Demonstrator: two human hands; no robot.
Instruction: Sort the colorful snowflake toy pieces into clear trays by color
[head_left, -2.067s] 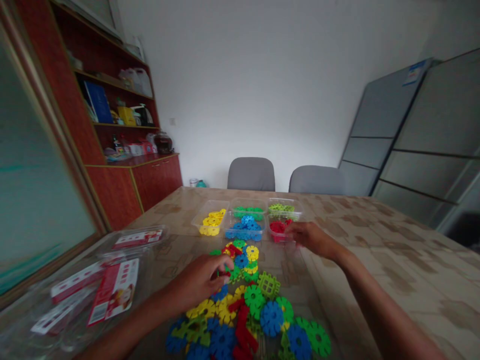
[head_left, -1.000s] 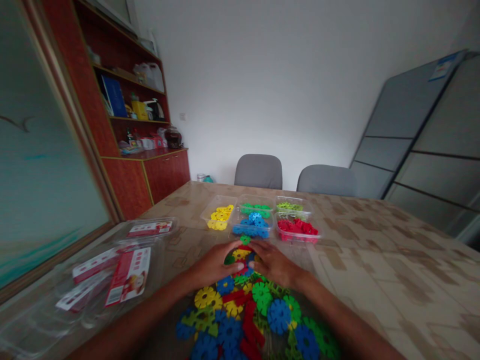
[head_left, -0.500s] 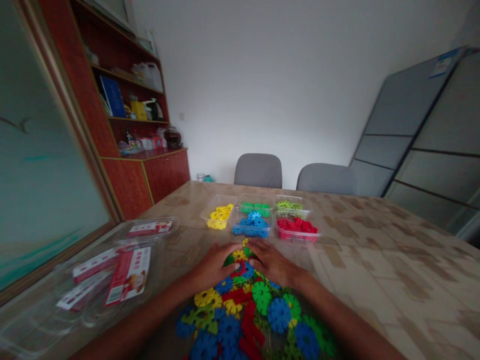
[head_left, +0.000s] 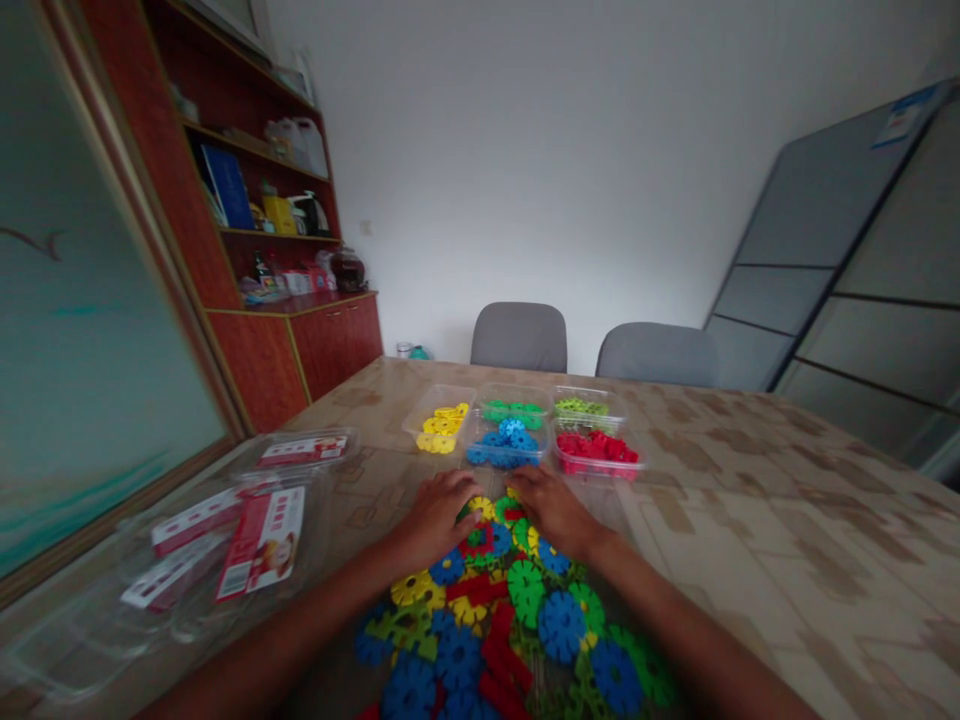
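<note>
A heap of flat plastic snowflake pieces (head_left: 517,610) in blue, green, yellow and red lies on the table in front of me. My left hand (head_left: 435,515) rests on the heap's far left edge, fingertips at a yellow piece (head_left: 482,508). My right hand (head_left: 551,510) lies beside it on the far right edge, fingers curved over pieces. Whether either hand grips a piece is hidden. Beyond the hands stand clear trays: yellow pieces (head_left: 439,432), blue pieces (head_left: 504,447), green pieces (head_left: 514,410), light green pieces (head_left: 581,408) and red pieces (head_left: 596,447).
Clear packaging with red-and-white labels (head_left: 247,525) lies at the left on the patterned table (head_left: 750,500). Two grey chairs (head_left: 519,336) stand at the far side. A red-brown cabinet with shelves (head_left: 285,300) fills the left; grey panels (head_left: 847,270) lean at the right.
My right hand came back from the red tray to the heap and met my left hand at its far edge. Both hands have since stayed there, shifting only slightly.
</note>
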